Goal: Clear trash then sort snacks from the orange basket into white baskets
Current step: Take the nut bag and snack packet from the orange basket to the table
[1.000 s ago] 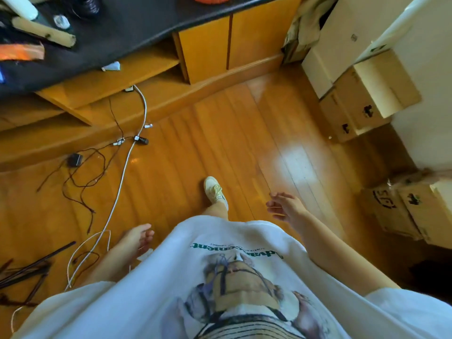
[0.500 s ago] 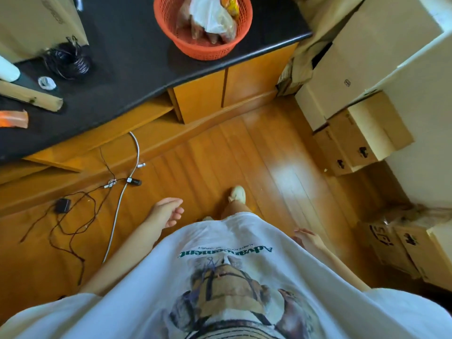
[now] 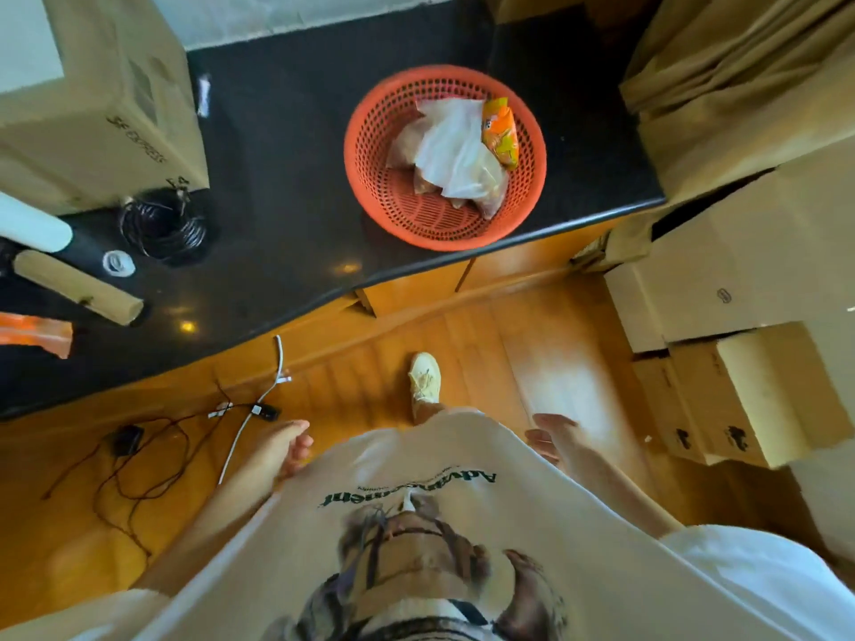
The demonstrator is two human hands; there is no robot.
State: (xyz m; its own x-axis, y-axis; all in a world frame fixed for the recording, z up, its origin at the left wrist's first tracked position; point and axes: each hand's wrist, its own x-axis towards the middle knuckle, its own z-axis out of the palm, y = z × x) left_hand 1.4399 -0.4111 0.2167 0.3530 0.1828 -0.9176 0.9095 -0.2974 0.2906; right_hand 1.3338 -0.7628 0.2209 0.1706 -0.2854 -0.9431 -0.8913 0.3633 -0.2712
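An orange basket (image 3: 402,210) stands near the front edge of a black counter (image 3: 287,187). It holds a crumpled white bag (image 3: 451,148), an orange snack packet (image 3: 499,131) and brownish packets under the bag. My left hand (image 3: 277,448) hangs low beside my shirt, fingers loosely curled, holding nothing. My right hand (image 3: 553,434) is also low and empty, fingers relaxed. Both hands are well short of the counter. No white baskets are in view.
On the counter's left stand a cardboard box (image 3: 92,99), a coil of black cable (image 3: 162,226), a cardboard tube (image 3: 76,286) and an orange wrapper (image 3: 34,333). Cables (image 3: 139,451) lie on the wooden floor at left. Stacked cardboard boxes (image 3: 749,363) line the right.
The view has tilted up and I have stepped closer, bringing the orange basket and counter fully into sight. Both hands stay low and empty, swinging slightly.
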